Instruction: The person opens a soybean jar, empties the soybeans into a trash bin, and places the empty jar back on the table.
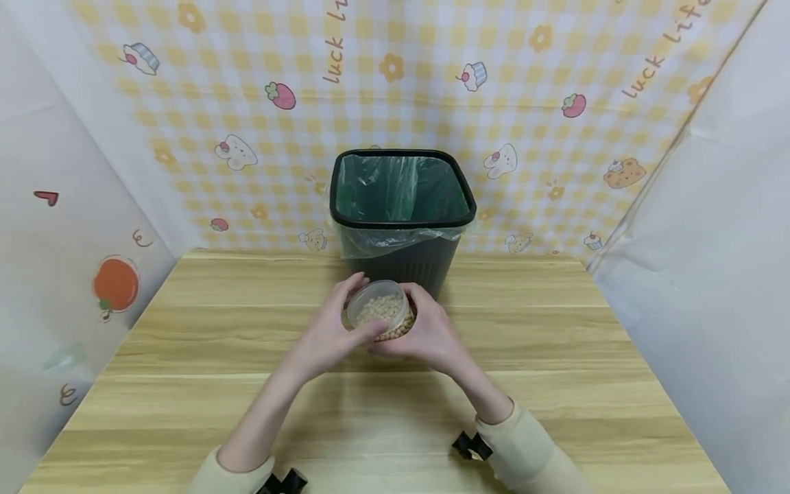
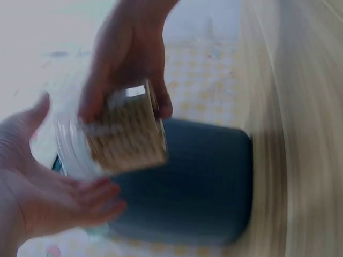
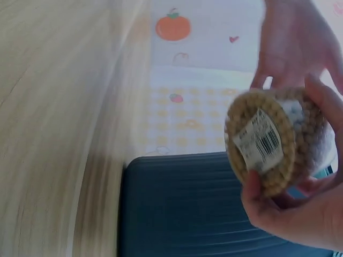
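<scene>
A clear plastic jar of round tan beans (image 1: 384,307) is held up over the table in front of the bin, its translucent top tilted toward the head camera. My right hand (image 1: 432,333) grips the jar's side, thumb and fingers on opposite sides. Around the top is my left hand (image 1: 330,333), thumb at the near rim and fingers at the far side. The left wrist view, blurred, has that hand's fingers fairly straight beside the clear jar top (image 2: 72,144). On the jar's base, a white barcode label (image 3: 260,140) faces the right wrist camera.
A dark bin (image 1: 401,257) with a black rim and a green-tinted plastic liner (image 1: 401,189) stands at the table's back edge, right behind the jar. The wood-grain table (image 1: 543,357) meets a yellow checked cloth (image 1: 247,103); pale sheets rise at both sides.
</scene>
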`<move>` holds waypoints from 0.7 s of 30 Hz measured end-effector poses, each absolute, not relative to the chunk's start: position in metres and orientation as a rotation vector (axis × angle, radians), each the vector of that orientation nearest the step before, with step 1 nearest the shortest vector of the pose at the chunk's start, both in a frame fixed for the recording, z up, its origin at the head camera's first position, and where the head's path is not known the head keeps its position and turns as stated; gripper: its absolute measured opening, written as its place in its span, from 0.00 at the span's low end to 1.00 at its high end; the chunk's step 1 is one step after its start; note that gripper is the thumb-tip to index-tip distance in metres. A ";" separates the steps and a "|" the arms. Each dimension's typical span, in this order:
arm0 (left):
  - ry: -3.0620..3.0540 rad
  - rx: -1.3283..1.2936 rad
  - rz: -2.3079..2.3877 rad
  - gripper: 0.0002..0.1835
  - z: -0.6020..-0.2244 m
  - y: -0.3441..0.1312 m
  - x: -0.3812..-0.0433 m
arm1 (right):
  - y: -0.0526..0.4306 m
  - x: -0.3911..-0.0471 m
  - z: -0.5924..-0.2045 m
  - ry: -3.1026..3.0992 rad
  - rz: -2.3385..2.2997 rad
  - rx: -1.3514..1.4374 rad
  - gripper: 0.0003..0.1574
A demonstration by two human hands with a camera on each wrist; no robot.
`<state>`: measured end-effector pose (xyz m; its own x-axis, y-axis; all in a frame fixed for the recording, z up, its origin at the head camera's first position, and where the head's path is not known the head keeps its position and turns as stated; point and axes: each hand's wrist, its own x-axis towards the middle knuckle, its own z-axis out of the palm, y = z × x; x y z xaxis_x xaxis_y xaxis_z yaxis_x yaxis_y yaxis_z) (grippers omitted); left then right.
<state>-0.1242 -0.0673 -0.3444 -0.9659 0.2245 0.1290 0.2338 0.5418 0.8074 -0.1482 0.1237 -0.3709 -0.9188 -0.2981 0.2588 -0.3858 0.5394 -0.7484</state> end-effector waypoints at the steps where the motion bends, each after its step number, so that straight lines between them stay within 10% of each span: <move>1: -2.734 -0.476 -1.519 0.47 -0.345 -0.072 -0.126 | 0.126 -0.150 -0.371 -2.687 1.412 0.623 0.53; 10: -2.738 -1.077 -1.564 0.49 -0.355 -0.096 -0.139 | 0.132 -0.156 -0.370 -2.822 1.764 0.971 0.51; 21: -2.735 -1.217 -1.673 0.49 -0.374 -0.098 -0.145 | 0.137 -0.163 -0.378 -2.869 1.835 1.183 0.56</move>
